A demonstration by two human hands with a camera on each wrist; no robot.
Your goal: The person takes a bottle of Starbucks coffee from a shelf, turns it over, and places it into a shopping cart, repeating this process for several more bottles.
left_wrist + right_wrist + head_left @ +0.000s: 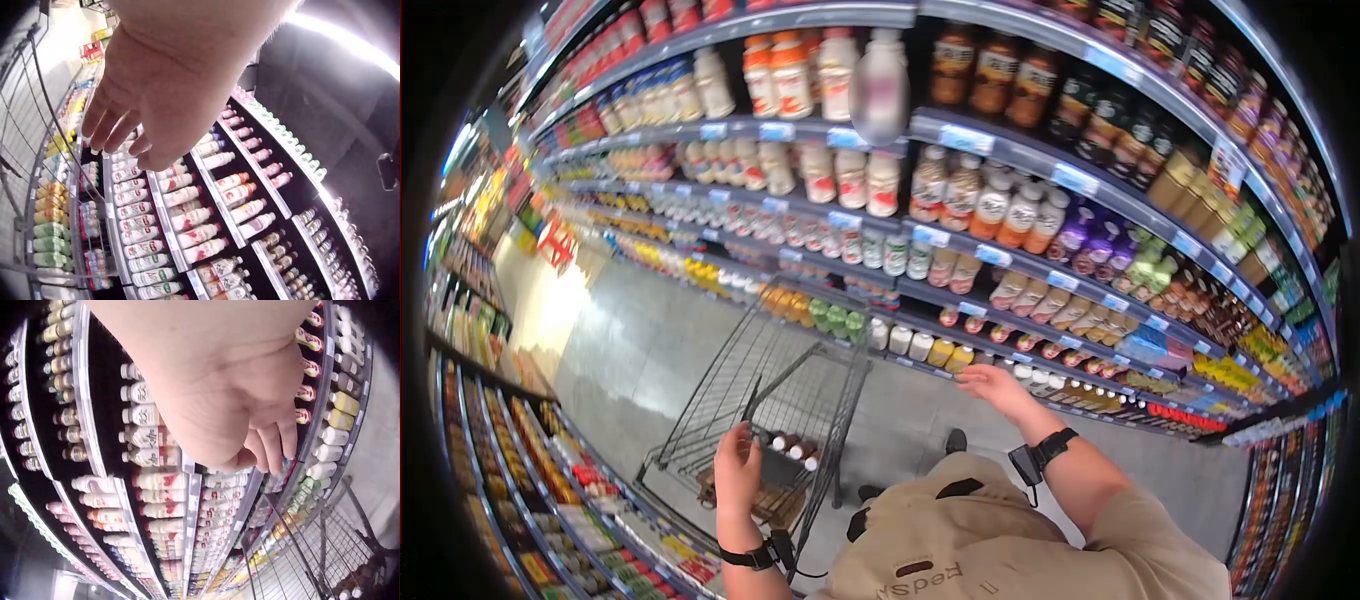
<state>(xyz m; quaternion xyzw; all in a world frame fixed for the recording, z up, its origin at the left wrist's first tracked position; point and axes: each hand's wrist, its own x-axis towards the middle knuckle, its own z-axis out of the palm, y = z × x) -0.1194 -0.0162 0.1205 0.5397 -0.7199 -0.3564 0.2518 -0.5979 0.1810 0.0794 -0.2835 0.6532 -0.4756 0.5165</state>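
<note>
My left hand (738, 475) is raised over the near end of a wire shopping cart (750, 380), holding nothing. In the left wrist view its fingers (119, 128) hang relaxed, with shelves of bottles behind them. My right hand (1000, 392) reaches out in front of the lower shelves, palm bare and fingers loosely extended. The right wrist view shows that hand (250, 419) with nothing in its fingers. Several dark bottles with white caps (795, 447) sit in the cart beside a brown carton (775, 505).
A long drinks shelf (990, 255) with several tiers of bottles curves across the front. White bottles with red marks (883, 185) and brown bottles (995, 70) stand on upper tiers. Another stocked shelf (550, 500) lies at left. Grey tiled floor (620, 345) runs along the aisle.
</note>
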